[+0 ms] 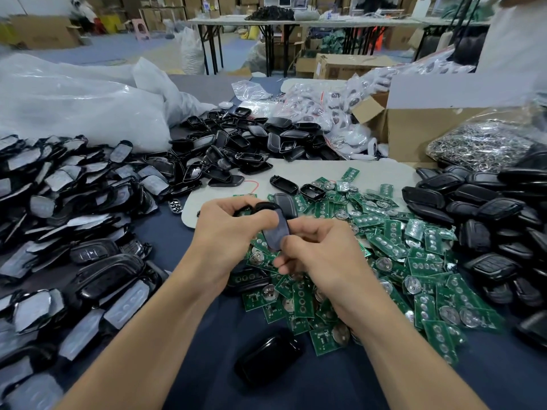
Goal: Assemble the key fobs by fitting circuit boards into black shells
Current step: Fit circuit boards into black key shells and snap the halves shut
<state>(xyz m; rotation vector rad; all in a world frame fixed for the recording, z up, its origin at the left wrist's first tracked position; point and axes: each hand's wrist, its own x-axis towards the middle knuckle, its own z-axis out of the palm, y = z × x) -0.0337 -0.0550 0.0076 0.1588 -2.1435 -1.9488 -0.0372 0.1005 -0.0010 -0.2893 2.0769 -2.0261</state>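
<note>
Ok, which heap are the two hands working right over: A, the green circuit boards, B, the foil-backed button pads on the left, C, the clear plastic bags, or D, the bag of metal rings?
A: the left hand and right hand grip a black shell directly over the near edge of the green circuit boards.

Folding tables and cardboard boxes fill the warehouse.

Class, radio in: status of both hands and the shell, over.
Left hand and right hand both grip one black shell. Circuit boards piled beneath. No obstruction seen.
</note>
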